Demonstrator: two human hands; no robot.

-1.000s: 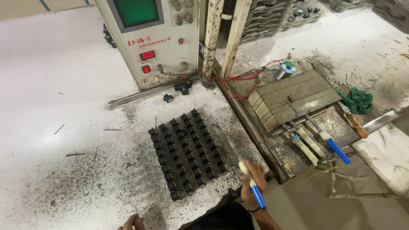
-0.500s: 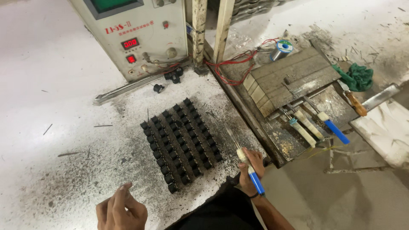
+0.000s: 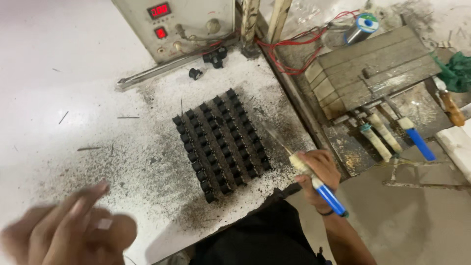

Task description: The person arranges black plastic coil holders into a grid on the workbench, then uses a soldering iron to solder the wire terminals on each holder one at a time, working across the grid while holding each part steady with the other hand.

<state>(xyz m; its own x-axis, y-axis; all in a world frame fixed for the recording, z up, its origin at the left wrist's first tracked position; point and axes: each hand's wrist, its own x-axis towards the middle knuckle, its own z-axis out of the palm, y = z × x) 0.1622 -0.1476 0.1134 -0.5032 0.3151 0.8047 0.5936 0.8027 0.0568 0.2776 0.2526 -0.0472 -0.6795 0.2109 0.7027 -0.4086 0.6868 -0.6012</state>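
Our right hand [image 3: 316,172] has its grip pressed around a blue-handled soldering iron [image 3: 314,182], tip aimed up-left at the block of black parts [image 3: 221,142] just left of it on the desk [image 3: 98,127]. Our left hand [image 3: 68,230] is blurred, fingers spread, holding nothing.

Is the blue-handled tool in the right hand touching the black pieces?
No, the right hand holds the soldering iron with its tip above the bench, just right of the block of black components.
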